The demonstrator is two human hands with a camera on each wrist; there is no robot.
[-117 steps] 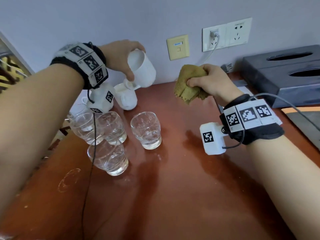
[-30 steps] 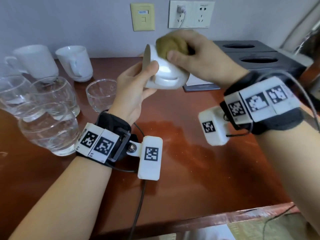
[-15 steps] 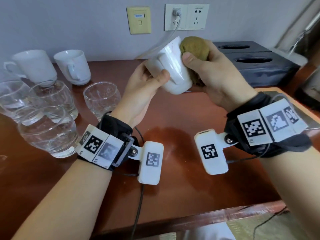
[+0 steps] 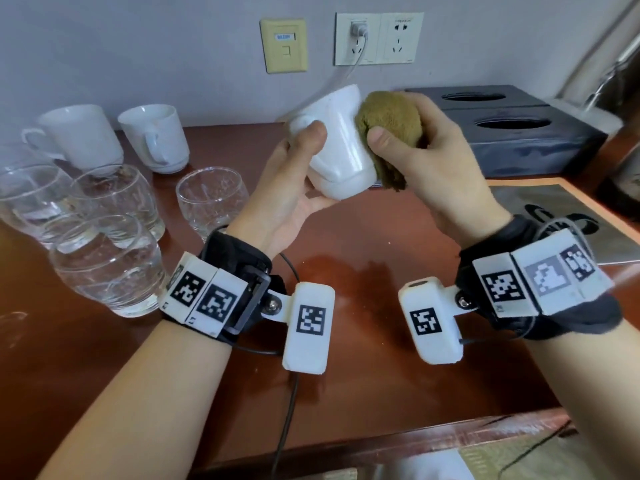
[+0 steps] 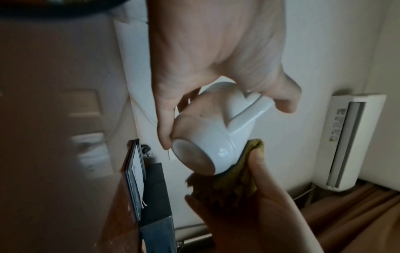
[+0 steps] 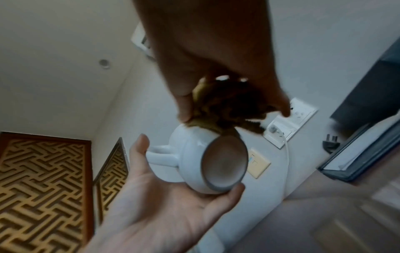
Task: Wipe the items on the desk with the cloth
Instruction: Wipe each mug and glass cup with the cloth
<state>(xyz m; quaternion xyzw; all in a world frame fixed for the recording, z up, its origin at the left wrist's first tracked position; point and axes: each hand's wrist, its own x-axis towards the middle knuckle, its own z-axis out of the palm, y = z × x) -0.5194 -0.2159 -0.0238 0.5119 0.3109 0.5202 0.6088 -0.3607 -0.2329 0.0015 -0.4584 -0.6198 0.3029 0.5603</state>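
My left hand [image 4: 294, 188] holds a white mug [image 4: 337, 147] in the air above the brown desk [image 4: 346, 341], tilted with its base toward me, thumb over the handle. My right hand [image 4: 429, 157] grips a bunched olive-green cloth [image 4: 391, 126] and presses it against the mug's right side. In the left wrist view the mug [image 5: 218, 137] shows its round base, with the cloth [image 5: 233, 184] under it. The right wrist view has the cloth [image 6: 225, 109] on top of the mug [image 6: 207, 162], which lies across the left palm [image 6: 164, 205].
Two more white mugs [image 4: 83, 140] [image 4: 156, 136] stand at the back left, with several clear glasses [image 4: 211, 199] [image 4: 107, 265] in front of them. A dark box with oval openings [image 4: 512, 129] sits at the back right, wall sockets [image 4: 377, 38] above it. The desk's front edge [image 4: 381, 441] is near me.
The mug has been brought from the back of the desk to the middle. In the last second it was turned in my left hand, and the cloth moved from its top to its right side.
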